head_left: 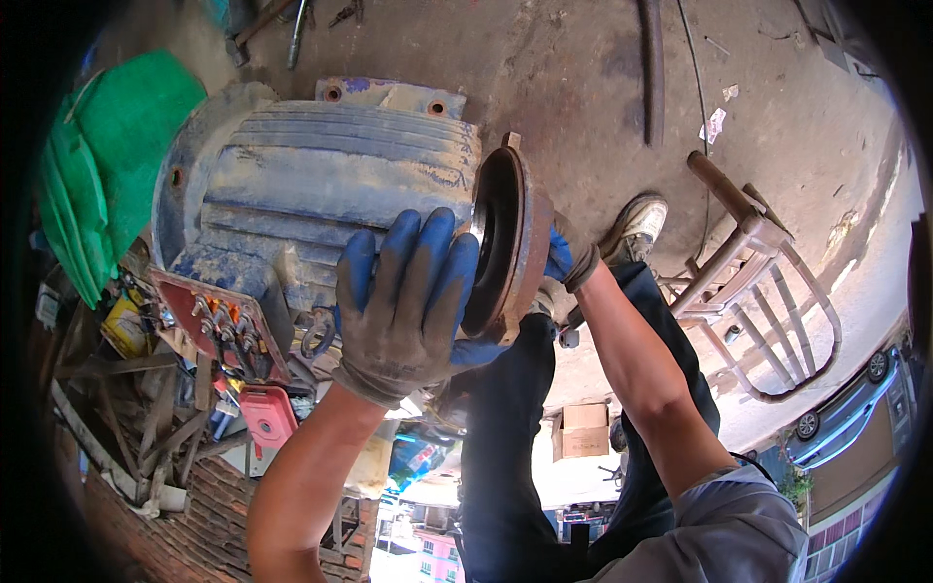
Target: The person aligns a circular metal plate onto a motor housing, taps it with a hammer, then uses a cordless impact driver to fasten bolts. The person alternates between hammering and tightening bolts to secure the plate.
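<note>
Closely framed from above, two gloved hands work at the right end of a large, dusty blue motor. The left hand lies across the motor's lower right side, its fingers stretched out and slightly spread, the thumb against a round, rusty end cover. This cover stands on edge at the motor's right end; whether they touch is unclear. The right hand is at the cover's outer face, its fingers mostly hidden, so their grip cannot be told. At the motor's lower left, an open terminal box shows metal studs. Left of the motor is green sheeting; well to its right, a brown chair, and farthest, a blue car.
</note>
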